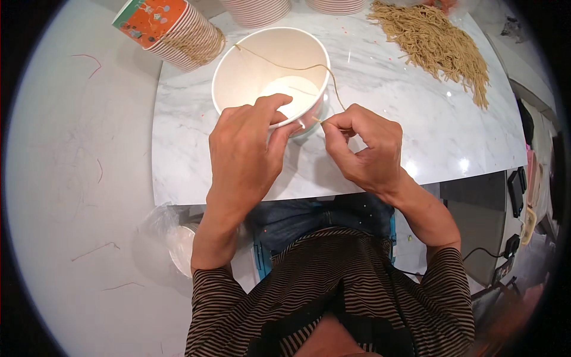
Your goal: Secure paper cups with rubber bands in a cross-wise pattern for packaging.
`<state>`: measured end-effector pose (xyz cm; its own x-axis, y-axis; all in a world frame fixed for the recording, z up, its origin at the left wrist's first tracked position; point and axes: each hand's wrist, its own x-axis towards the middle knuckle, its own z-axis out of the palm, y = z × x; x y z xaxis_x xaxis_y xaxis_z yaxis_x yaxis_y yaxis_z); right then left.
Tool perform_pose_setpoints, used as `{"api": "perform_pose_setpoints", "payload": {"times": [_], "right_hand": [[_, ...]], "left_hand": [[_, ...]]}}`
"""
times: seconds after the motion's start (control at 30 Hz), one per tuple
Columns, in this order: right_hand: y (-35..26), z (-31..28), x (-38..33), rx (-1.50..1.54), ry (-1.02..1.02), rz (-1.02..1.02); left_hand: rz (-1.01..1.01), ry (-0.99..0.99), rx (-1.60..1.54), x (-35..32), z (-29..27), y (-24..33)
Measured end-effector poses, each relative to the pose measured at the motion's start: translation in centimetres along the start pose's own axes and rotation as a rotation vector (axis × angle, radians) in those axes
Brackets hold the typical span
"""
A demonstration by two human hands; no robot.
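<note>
On the white marble tabletop (380,77) before you: one white paper cup (270,74), upright and open, near the front edge. Your left hand (244,149) grips its near rim, thumb hooked over the lip, fingers wrapped down the outer wall. Your right hand (363,146) sits just beside the cup, thumb and forefinger pressed together on one end of a thin tan string (297,64); the string arcs up over the cup's mouth to its far rim. Far right: a loose heap of like tan strings (440,44). Far left: a stack of nested cups lying on its side (172,30), orange-printed base facing outward, strings draped at its mouth. Further cup stacks (259,12) stand at the far edge.
</note>
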<state>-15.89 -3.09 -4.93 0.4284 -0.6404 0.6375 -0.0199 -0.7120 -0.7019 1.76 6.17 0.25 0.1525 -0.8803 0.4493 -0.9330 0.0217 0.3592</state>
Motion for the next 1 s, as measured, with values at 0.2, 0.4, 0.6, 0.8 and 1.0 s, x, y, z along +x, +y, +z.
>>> {"api": "perform_pose_setpoints", "payload": {"times": [0.2,0.4,0.6,0.8,1.0], "right_hand": [[0.4,0.7,0.2,-0.028,0.029,-0.024],[0.8,1.1,-0.1,-0.055,0.047,-0.038],[0.7,1.3,-0.1,-0.071,0.051,-0.044],[0.3,1.3,0.0,-0.075,0.032,-0.027],[0.5,1.6,0.2,-0.066,0.044,-0.023]], "left_hand": [[-0.019,-0.006,-0.008,0.0,-0.1,0.2],[0.005,-0.005,-0.008,-0.1,-0.2,0.3],[0.045,0.004,-0.024,-0.2,-0.1,0.2],[0.038,0.003,-0.037,-0.3,-0.1,0.3],[0.026,-0.011,-0.042,-0.3,-0.1,0.6]]}}
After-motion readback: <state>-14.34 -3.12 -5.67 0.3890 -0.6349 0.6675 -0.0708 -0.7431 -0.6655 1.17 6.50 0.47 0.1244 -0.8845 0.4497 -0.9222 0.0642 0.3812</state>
